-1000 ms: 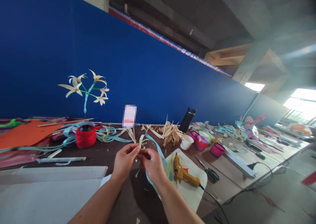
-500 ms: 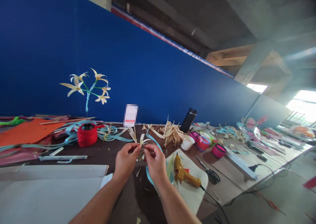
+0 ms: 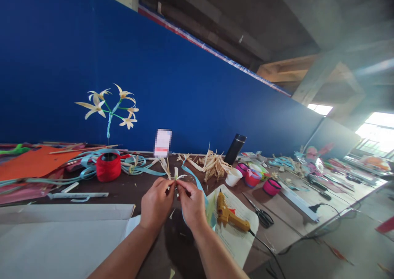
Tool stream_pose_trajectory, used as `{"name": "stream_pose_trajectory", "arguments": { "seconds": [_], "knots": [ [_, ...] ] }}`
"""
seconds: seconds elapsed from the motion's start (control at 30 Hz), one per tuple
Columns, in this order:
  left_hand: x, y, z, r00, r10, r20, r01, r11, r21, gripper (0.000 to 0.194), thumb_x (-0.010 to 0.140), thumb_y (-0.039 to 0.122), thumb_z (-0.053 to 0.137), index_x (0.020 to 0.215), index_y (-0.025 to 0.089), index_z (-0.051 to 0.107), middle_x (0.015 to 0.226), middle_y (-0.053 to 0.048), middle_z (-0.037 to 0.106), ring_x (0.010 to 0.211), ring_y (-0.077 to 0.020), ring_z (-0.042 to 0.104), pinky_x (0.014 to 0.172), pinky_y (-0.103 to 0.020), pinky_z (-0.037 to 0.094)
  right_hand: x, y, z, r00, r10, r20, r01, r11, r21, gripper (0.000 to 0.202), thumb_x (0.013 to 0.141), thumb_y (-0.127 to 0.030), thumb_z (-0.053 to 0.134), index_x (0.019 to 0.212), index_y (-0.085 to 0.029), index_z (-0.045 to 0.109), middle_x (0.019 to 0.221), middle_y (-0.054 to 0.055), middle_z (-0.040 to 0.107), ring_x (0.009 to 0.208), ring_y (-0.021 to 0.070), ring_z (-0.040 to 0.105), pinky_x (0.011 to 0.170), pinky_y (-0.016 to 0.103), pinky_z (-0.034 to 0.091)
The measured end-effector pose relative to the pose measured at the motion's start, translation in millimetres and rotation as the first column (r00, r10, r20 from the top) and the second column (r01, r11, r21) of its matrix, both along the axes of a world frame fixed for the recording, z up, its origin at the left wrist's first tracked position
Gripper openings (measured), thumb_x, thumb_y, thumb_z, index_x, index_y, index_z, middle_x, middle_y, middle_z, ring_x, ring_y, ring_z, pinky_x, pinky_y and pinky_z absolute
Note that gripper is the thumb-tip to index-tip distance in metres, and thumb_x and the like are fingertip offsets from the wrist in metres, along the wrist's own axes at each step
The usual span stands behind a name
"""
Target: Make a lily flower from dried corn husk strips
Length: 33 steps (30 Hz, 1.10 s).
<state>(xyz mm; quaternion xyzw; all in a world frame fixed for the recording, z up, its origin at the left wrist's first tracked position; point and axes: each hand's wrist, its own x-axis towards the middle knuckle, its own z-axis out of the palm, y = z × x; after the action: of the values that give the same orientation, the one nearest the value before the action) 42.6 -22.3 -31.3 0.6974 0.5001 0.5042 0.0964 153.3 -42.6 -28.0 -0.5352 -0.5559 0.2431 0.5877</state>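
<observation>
Over the dark tabletop, my left hand point(image 3: 157, 201) and my right hand point(image 3: 192, 203) meet at their fingertips. Both pinch the base of a small pale husk flower point(image 3: 176, 174), whose thin petals stick up and out above the fingers. A light blue ribbon point(image 3: 197, 180) curves behind and beside my right hand. To the right of that hand, a yellow glue gun point(image 3: 229, 216) lies on a printed sheet point(image 3: 238, 244). Behind the hands is a heap of dried husks point(image 3: 215, 166).
Black scissors point(image 3: 264, 217), a white cup point(image 3: 234, 177) and a black bottle point(image 3: 235, 149) stand or lie to the right. At left are a red roll point(image 3: 108, 167), white cardboard point(image 3: 61, 242) and a husk-flower stem point(image 3: 109, 121). The glue gun's cord trails off the front.
My left hand has turned slightly and closed in toward the right hand at the flower's base. Less of the flower shows below the fingertips. The view has shifted slightly.
</observation>
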Motion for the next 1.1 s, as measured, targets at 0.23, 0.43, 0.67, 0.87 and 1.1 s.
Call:
{"name": "stream_pose_trajectory", "arguments": {
  "seconds": [0.23,0.43,0.67,0.87,1.1],
  "knots": [
    [-1.0,-4.2,-0.5,0.991,-0.022,-0.133,0.031,0.997,0.068,0.024,0.086,0.025,0.043,0.098,0.024,0.064,0.090,-0.004,0.066,0.077,-0.0156,0.062,0.064,-0.022,0.041,0.7,5.4,-5.5,0.999,-0.034,-0.013,0.034,0.999,-0.017,0.024,0.078,-0.031,0.056,0.095,-0.023,0.071,0.090,0.005,0.070,0.079,0.0199,0.062,0.071,0.030,0.048],
    [1.7,-0.4,-1.4,0.994,-0.111,-0.016,0.111,0.992,0.060,0.024,0.084,0.025,0.045,0.096,0.024,0.065,0.089,-0.004,0.066,0.079,-0.0158,0.062,0.070,-0.024,0.045,3.9,9.4,-5.6,0.990,-0.046,-0.136,0.045,0.999,-0.010,0.023,0.073,-0.033,0.061,0.087,-0.018,0.071,0.083,0.005,0.071,0.074,0.0188,0.062,0.070,0.030,0.048],
    [5.2,5.1,-1.1,0.930,-0.235,0.282,0.254,0.967,-0.032,0.020,0.079,0.027,0.051,0.088,0.020,0.068,0.087,-0.005,0.069,0.082,-0.0180,0.063,0.075,-0.028,0.048,7.6,10.6,-7.7,0.977,-0.027,-0.213,0.026,1.000,-0.007,0.021,0.071,-0.032,0.064,0.084,-0.017,0.068,0.075,0.002,0.067,0.064,0.0142,0.057,0.059,0.024,0.046],
    [6.7,3.1,-0.6,0.904,-0.273,0.329,0.304,0.951,-0.048,0.021,0.079,0.029,0.052,0.090,0.020,0.068,0.088,-0.005,0.068,0.083,-0.0178,0.062,0.077,-0.029,0.048,6.6,9.5,-5.0,0.960,0.005,-0.281,-0.008,1.000,-0.009,0.015,0.071,-0.028,0.063,0.079,-0.015,0.066,0.069,0.001,0.064,0.060,0.0122,0.054,0.058,0.023,0.044],
    [7.5,1.8,1.5,0.901,-0.272,0.338,0.306,0.950,-0.053,0.021,0.079,0.029,0.053,0.089,0.021,0.069,0.085,-0.004,0.067,0.080,-0.0171,0.061,0.076,-0.028,0.048,6.7,10.6,-7.2,0.966,-0.002,-0.258,0.002,1.000,-0.001,0.012,0.070,-0.025,0.063,0.078,-0.017,0.062,0.071,0.000,0.063,0.064,0.0131,0.055,0.061,0.023,0.044]
  ]
}}
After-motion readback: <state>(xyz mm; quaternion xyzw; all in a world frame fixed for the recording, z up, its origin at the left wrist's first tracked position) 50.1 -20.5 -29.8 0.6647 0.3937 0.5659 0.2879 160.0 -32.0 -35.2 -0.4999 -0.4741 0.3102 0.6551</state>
